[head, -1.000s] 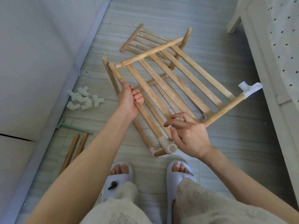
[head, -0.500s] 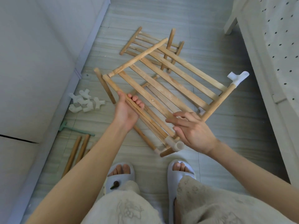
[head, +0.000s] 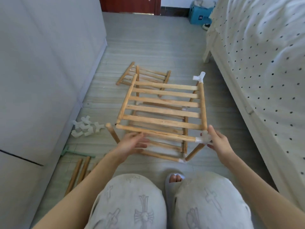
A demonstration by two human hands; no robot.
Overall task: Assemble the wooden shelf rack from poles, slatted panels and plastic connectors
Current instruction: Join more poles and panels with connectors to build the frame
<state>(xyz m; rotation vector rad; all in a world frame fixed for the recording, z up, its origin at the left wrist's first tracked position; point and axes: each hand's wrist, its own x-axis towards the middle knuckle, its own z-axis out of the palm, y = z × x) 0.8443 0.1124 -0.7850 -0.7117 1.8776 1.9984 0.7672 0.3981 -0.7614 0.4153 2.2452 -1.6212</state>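
The partly built rack (head: 162, 109) is held above the floor, its upper slatted panel level with the slats running left to right. My right hand (head: 218, 142) pinches the white plastic connector (head: 204, 138) at the near right corner, where a short leg pole (head: 195, 152) slants down. My left hand (head: 132, 144) is blurred, its fingers straight, lying at the near front pole (head: 156, 133). Another white connector (head: 200, 78) caps the far right corner. A lower panel (head: 162, 154) shows beneath, and a pole end (head: 112, 133) sticks up at the near left.
A spare slatted panel (head: 145, 75) lies on the floor behind the rack. Loose white connectors (head: 85, 128) sit by the grey cabinet (head: 41, 80) on the left, with spare poles (head: 79, 172) and a green tool (head: 74, 152) nearer me. A bed (head: 264, 71) runs along the right.
The rack has turned so its slats lie crosswise. My left hand has let go of the side pole and opened. My right hand has shifted onto the corner connector. The view has tilted up.
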